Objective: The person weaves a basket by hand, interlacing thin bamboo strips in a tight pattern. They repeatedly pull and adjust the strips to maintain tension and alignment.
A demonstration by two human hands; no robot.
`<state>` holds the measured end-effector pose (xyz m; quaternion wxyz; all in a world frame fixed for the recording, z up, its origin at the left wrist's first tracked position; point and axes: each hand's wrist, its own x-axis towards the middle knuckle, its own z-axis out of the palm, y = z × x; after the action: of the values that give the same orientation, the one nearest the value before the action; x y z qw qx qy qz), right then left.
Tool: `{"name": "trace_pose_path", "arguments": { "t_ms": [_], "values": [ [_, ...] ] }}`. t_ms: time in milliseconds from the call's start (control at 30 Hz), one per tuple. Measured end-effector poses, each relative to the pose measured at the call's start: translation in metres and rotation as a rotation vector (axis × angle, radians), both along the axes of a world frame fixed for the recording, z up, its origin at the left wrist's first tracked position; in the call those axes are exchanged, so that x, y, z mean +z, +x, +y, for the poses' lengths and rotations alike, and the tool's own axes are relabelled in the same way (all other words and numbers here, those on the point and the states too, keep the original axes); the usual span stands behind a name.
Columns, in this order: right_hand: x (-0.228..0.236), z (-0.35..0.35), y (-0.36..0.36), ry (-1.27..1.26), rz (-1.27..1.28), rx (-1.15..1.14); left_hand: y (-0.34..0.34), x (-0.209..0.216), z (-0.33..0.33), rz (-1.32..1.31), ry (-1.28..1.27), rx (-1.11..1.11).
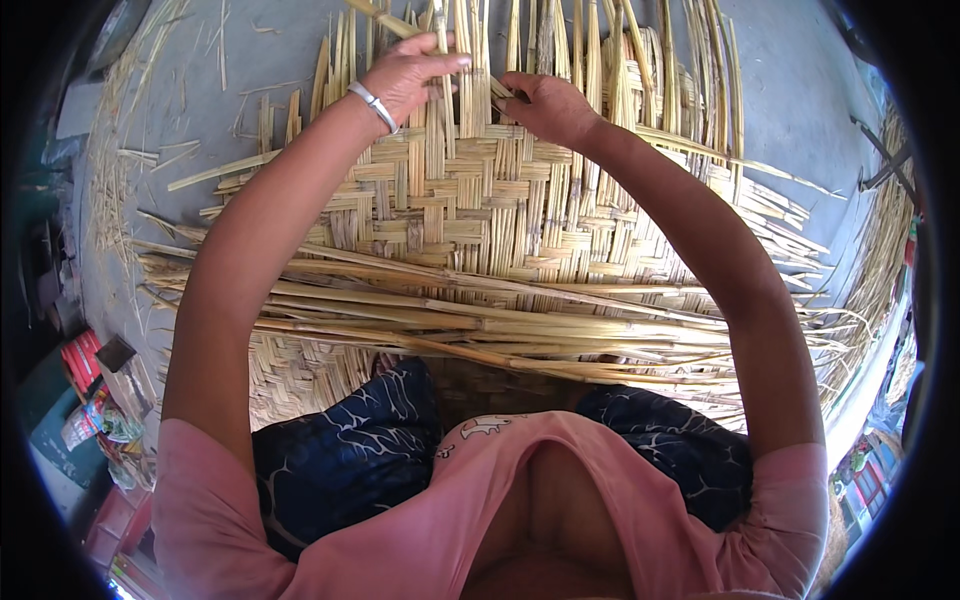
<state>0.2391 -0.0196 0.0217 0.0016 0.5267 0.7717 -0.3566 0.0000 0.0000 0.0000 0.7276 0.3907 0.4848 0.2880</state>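
Note:
A partly woven mat of split cane strips (465,190) lies in front of me, its loose strip ends (590,50) pointing away at the far edge. My left hand (405,78), with a pale bangle (373,107) at the wrist, reaches in among these ends. Its fingers are spread and touch the upright strips; some fingertips are partly covered. Just to the right, my right hand (550,108) is closed, thumb and finger pinching a cane strip (499,88) at the weave's edge. Another strip (382,16) slants in above my left hand.
A bundle of loose cane strips (480,320) lies crosswise over the mat, between my arms and before my knees. More thin strips (125,190) are scattered on the grey floor (275,55) at left. Colourful packets (90,415) sit at far left, and a long stalk pile (880,240) at right.

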Motion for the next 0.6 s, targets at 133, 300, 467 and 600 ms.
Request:
{"name": "trace_pose_path", "arguments": {
  "t_ms": [133,300,467,600],
  "values": [
    [-0.009,-0.005,-0.001,0.018,0.052,0.009,-0.007,0.017,-0.028,0.168,0.035,0.326],
    [-0.02,-0.01,0.007,0.212,0.17,-0.008,-0.003,0.014,-0.072,0.257,-0.029,0.509],
    [-0.015,-0.017,0.007,0.204,0.086,-0.011,0.002,0.014,-0.052,0.337,0.097,0.479],
    [-0.011,-0.021,0.002,0.203,0.033,-0.053,0.0,0.014,-0.034,0.28,0.23,0.372]
  ]
}}
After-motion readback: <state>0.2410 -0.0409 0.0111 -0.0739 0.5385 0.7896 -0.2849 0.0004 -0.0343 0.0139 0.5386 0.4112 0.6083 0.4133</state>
